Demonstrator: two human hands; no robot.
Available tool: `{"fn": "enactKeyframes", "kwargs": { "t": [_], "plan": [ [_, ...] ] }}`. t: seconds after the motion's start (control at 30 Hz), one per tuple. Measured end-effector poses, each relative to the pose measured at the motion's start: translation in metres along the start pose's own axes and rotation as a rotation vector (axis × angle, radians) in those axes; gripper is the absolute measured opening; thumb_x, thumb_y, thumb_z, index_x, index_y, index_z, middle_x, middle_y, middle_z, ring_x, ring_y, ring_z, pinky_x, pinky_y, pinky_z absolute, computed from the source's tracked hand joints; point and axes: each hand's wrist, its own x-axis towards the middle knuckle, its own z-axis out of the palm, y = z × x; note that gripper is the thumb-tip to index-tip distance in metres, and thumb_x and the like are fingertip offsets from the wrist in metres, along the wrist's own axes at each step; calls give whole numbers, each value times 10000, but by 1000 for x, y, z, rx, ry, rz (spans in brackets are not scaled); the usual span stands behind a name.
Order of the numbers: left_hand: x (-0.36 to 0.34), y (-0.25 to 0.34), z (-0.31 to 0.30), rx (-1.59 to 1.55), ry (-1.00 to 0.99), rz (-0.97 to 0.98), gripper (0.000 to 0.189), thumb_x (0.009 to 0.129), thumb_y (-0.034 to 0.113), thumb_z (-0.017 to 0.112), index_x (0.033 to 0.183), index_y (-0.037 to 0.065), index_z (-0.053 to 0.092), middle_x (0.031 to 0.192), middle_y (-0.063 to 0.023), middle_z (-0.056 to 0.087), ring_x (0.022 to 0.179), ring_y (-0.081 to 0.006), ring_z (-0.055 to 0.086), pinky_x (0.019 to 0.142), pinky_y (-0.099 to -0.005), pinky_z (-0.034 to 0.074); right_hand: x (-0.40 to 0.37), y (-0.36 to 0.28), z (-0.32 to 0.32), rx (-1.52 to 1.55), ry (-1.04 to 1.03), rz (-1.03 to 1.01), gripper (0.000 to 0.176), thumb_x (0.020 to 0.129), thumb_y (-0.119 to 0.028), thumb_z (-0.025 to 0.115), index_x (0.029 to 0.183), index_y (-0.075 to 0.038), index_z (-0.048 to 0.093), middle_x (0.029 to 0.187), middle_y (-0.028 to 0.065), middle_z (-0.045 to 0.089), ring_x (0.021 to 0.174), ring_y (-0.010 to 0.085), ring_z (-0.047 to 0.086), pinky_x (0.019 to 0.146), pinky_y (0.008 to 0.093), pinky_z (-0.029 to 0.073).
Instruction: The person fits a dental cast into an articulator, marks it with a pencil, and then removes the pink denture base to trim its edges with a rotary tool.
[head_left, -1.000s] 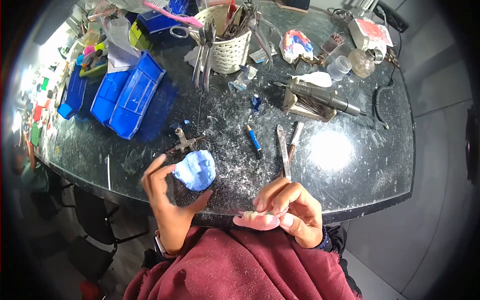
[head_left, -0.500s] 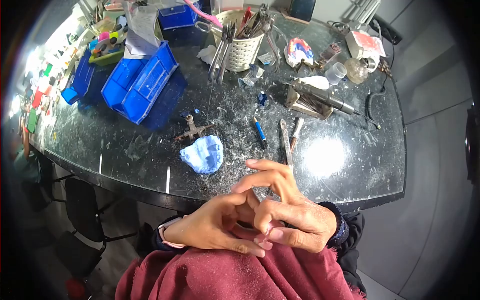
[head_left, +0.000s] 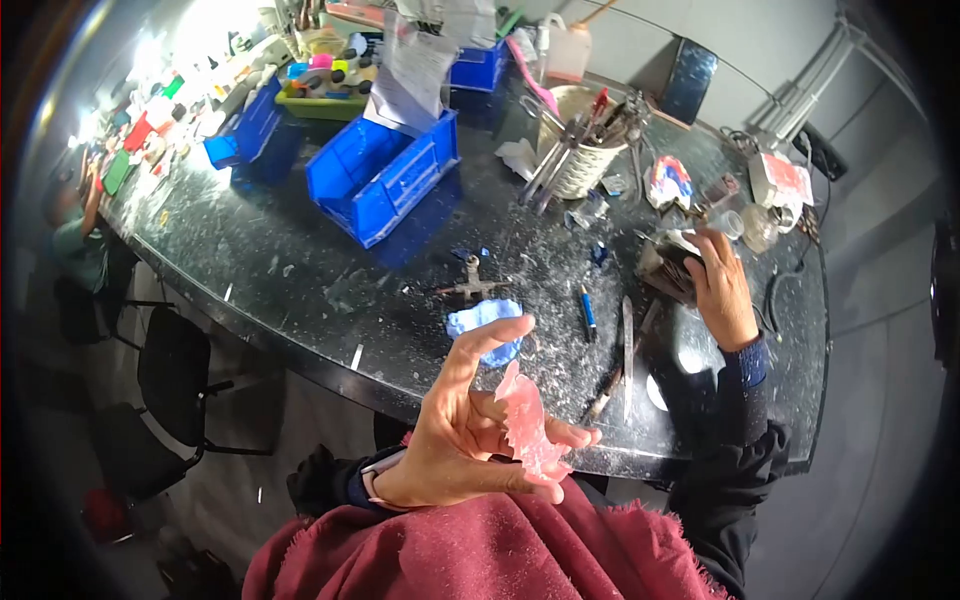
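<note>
My left hand [head_left: 455, 430] holds a thin, ragged-edged pink denture base [head_left: 528, 425] between curved fingers and thumb, above my lap. Out to the right, my right hand [head_left: 725, 295] is closed over the dark rotary handpiece, which it mostly hides, at the small box stand [head_left: 660, 265]. Beyond my left fingertips a light blue mould [head_left: 487, 330] lies on the dusty bench, beside a cross-shaped metal piece [head_left: 472, 280]. Between the hands lie a blue pencil [head_left: 588, 312], a metal spatula [head_left: 627, 355] and a brush [head_left: 605, 395].
Blue bins [head_left: 385, 185] stand at the back left. A white basket [head_left: 585, 165] of pliers stands at the back, with a coloured dental model [head_left: 670, 185] and a glass jar [head_left: 765, 228] to its right. Chairs [head_left: 175, 370] and another person [head_left: 80, 235] are on the left.
My right hand has let go of the pink denture base and moved right and forward to the handpiece. My left hand keeps the piece, now raised and more visible. The view has shifted.
</note>
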Motion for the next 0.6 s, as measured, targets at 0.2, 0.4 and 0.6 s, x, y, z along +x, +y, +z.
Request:
{"fn": "enactKeyframes", "kwargs": {
  "t": [0.2,0.4,0.6],
  "plan": [
    [19,-7,-8,-38,12,108,837,633,-141,673,1238,67,133,950,-233,588,1012,-436,509,734,-434,541,2,-7,-5,-4,-42,-45,336,729,-17,566,1055,-59,498,956,110,508,886,289,502,724,357,382],
    [46,-10,-20,307,-97,405,627,710,-68,633,1197,44,254,959,-297,560,834,-328,573,583,-388,528,3,-4,6,10,-44,-58,386,712,47,520,1088,-20,467,929,129,502,891,292,501,736,355,383],
    [63,-16,-33,606,-115,638,631,737,-57,599,1282,55,300,943,-376,515,578,-238,554,458,-350,514,0,-55,-37,412,133,57,338,793,-136,593,1088,-8,486,809,134,594,525,227,546,503,306,430]
  ]
}}
